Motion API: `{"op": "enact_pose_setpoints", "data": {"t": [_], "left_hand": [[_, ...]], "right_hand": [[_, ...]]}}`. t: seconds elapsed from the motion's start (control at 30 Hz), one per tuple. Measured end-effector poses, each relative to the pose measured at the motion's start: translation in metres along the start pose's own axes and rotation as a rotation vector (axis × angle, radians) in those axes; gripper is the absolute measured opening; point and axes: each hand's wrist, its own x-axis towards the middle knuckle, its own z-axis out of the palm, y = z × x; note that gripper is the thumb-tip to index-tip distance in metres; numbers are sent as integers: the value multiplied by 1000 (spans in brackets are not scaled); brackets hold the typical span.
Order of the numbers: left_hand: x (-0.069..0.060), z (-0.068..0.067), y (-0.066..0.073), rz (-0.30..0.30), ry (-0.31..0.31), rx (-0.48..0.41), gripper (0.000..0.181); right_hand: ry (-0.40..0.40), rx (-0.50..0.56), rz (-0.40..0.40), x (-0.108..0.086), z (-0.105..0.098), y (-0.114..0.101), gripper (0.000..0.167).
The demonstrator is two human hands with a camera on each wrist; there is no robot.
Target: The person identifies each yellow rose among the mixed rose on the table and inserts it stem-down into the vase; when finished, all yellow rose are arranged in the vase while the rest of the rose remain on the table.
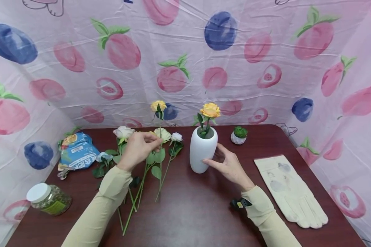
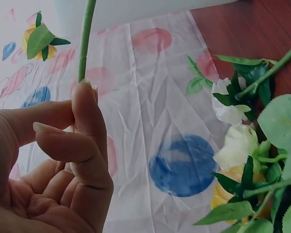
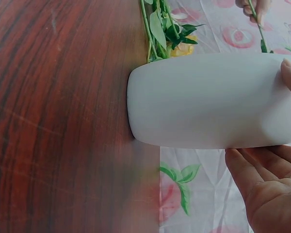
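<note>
My left hand (image 1: 139,147) pinches the green stem (image 2: 86,43) of a yellow rose (image 1: 158,106) between thumb and fingertips, holding it upright above the lying flowers. A white vase (image 1: 201,152) stands upright on the table to its right. Out of the vase's mouth rises another yellow rose (image 1: 210,110). My right hand (image 1: 234,168) grips the vase, thumb on the near side and fingers round its right side, as the right wrist view also shows. Under and beside my left hand lie several flowers, among them a white rose (image 1: 177,137) and a blue flower (image 1: 104,157).
A blue snack bag (image 1: 78,152) lies at the back left, with a lidded jar (image 1: 51,199) nearer on the left. Behind the vase's right side sits a small potted plant (image 1: 239,135). White gloves (image 1: 292,192) lie at the right. A fruit-patterned cloth (image 1: 185,68) hangs behind the table.
</note>
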Motion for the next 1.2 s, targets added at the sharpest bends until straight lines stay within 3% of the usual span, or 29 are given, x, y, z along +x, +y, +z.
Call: {"op": "enact_pose_setpoints", "data": {"t": [0.33, 0.67, 0.93, 1.2], "left_hand": [[10, 7, 18, 3, 23, -59, 19], [25, 6, 43, 116, 83, -36, 22], [42, 4, 64, 149, 109, -137, 22], [59, 6, 84, 196, 174, -195, 21]], "right_hand": [[-5, -1, 8, -1, 0, -2, 68], [-9, -11, 1, 0, 0, -1, 67], [-3, -21, -2, -1, 0, -2, 67], [1, -22, -23, 0, 0, -2, 65]]}}
